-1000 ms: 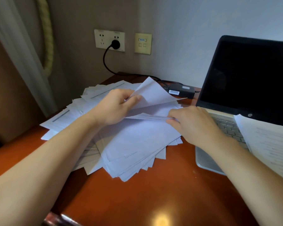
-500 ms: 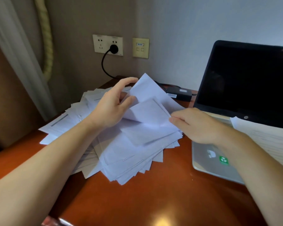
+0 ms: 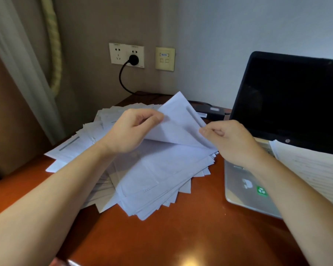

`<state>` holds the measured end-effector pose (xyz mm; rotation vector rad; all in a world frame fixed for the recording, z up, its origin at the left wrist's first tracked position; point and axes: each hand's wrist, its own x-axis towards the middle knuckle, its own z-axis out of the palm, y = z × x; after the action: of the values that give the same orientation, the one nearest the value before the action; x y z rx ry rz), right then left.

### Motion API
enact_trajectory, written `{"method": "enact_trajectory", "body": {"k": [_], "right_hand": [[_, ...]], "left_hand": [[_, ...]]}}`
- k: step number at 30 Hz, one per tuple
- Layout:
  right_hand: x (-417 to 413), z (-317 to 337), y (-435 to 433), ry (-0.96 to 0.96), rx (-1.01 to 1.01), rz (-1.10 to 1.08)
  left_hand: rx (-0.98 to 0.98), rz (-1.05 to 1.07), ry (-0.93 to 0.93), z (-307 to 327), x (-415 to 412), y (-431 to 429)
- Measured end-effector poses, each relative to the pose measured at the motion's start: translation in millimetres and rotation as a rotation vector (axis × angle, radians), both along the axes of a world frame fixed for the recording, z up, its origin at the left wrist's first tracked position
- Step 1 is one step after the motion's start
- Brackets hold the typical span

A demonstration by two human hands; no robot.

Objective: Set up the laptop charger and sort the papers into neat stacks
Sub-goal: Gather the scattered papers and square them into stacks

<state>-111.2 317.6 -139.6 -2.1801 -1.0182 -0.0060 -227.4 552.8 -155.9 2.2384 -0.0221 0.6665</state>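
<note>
A loose, fanned pile of white papers (image 3: 154, 177) covers the left half of the wooden desk (image 3: 190, 233). My left hand (image 3: 129, 131) pinches the left edge of a lifted sheet (image 3: 179, 121), and my right hand (image 3: 229, 139) pinches its right edge; the sheet stands tilted above the pile. The black charger plug (image 3: 133, 59) sits in the wall socket, its cable running down to the charger brick (image 3: 211, 110), partly hidden behind the sheet. The open laptop (image 3: 288, 104) stands at the right with a dark screen.
A second stack of printed papers (image 3: 311, 169) lies over the laptop's keyboard at the right. A beige wall plate (image 3: 165, 58) is beside the socket. A curtain with a rope tie (image 3: 54, 45) hangs at the left. The front of the desk is bare wood.
Both hands have lifted the top sheet higher off the pile, and my left fingers have closed on its edge. The view has shifted slightly downward.
</note>
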Motion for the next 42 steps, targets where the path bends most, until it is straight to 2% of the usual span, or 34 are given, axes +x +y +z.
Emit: {"method": "enact_trajectory", "body": {"k": [5, 8, 10, 13, 15, 18, 24, 26, 28, 31, 33, 37, 39, 42], "right_hand": [[5, -6, 2, -0.041, 0.109, -0.059], [-3, -3, 2, -0.291, 0.124, -0.103], [-6, 3, -1, -0.378, -0.020, 0.023], [-17, 9, 2, -0.217, -0.317, 0.260], [-24, 8, 7, -0.237, -0.521, 0.320], [-33, 5, 11, -0.282, -0.596, 0.326], [-34, 1, 15, -0.453, -0.489, 0.211], [-29, 1, 13, -0.396, -0.291, 0.161], [-25, 2, 11, -0.269, -0.132, 0.143], [-20, 4, 9, -0.088, -0.155, 0.175], [-19, 2, 8, -0.067, -0.155, 0.157], [-14, -1, 9, -0.117, 0.055, -0.024], [-13, -1, 10, -0.160, 0.157, -0.090], [-16, 1, 9, -0.333, 0.216, -0.058]], "left_hand": [[0.046, -0.010, 0.046, 2, -2, -2], [0.108, 0.065, 0.039, 3, 0, -2], [0.072, 0.110, 0.024, 2, 3, 1], [0.062, 0.133, 0.013, -2, 5, 4], [0.042, 0.149, 0.002, -3, 6, 5], [0.030, 0.172, -0.043, -5, 8, 7], [-0.085, 0.097, -0.117, -1, 5, 5], [-0.089, 0.060, -0.166, 1, 4, 6], [-0.014, 0.032, -0.152, 2, 5, 8], [0.063, 0.021, -0.065, 2, 4, 7], [0.038, 0.022, -0.007, 2, 1, 4], [-0.082, -0.052, 0.077, 6, -1, 0], [-0.016, -0.104, 0.099, 6, -2, 0], [0.078, -0.002, 0.102, 6, -1, 1]]}}
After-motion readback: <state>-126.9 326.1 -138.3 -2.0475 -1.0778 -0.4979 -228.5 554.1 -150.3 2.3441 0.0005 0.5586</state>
